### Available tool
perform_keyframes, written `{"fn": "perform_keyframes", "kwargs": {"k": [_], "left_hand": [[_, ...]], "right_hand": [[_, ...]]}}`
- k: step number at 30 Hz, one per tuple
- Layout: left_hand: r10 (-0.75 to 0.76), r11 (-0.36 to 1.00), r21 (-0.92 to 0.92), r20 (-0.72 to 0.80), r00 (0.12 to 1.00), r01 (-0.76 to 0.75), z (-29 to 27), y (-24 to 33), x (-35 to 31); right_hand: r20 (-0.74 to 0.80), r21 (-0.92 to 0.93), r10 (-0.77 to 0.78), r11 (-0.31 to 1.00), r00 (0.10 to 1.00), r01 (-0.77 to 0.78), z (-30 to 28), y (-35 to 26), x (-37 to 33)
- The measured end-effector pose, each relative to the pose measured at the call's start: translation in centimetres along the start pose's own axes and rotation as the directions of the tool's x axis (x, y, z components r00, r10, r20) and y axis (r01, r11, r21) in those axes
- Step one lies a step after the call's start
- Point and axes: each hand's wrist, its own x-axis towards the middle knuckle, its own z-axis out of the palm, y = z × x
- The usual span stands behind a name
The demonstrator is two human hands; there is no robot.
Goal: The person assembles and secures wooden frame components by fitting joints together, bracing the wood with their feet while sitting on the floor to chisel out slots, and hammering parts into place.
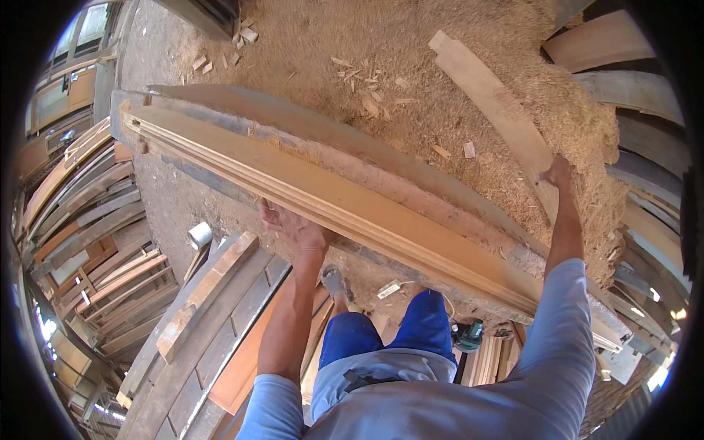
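Observation:
A long pale wooden plank [493, 99] stretches over the sawdust on the far right. My right hand [561, 174] is closed on its right edge, near the end closest to me, and the thumb shows on the upper face. In front of me runs a long workbench [315, 121] with a stack of grooved boards [315, 183] lying lengthwise on it. Beside the near edge of these boards is my left hand [290, 224], fingers apart and nothing in it. Whether it touches the boards I cannot tell.
Sawdust and wood offcuts [370, 95] cover the floor beyond the bench. Stacked timber [95, 220] lines the left, and more boards [638, 95] lean at the right. A green power tool [468, 335] and a white power strip [389, 290] are near my legs. Planks [209, 293] lie at lower left.

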Motion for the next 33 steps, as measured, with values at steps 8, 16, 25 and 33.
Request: {"fn": "perform_keyframes", "kwargs": {"k": [8,16,25,33], "left_hand": [[0.003,0.999,0.034,0.031,1.000,-0.004,-3.6,4.4,2.3],[0.013,1.000,0.002,-0.001,1.000,-0.013,-4.8,5.9,2.5],[0.052,0.994,-0.104,0.253,0.966,-0.026,-7.9,5.1,2.6],[0.543,-0.591,-0.504,0.328,0.773,0.629,-21.0,-9.2,6.1]], "right_hand": [[-0.211,-0.150,-0.096,0.987,0.973,0.065,-13.1,-12.4,-14.9],[-0.172,-0.048,-0.152,0.988,0.973,0.146,-26.5,-13.8,-27.0],[-0.567,0.036,-0.298,0.923,0.768,0.384,-30.7,-18.0,-52.4],[-0.048,0.866,-0.592,0.377,0.805,0.328,-22.3,-38.6,-58.8]]}}
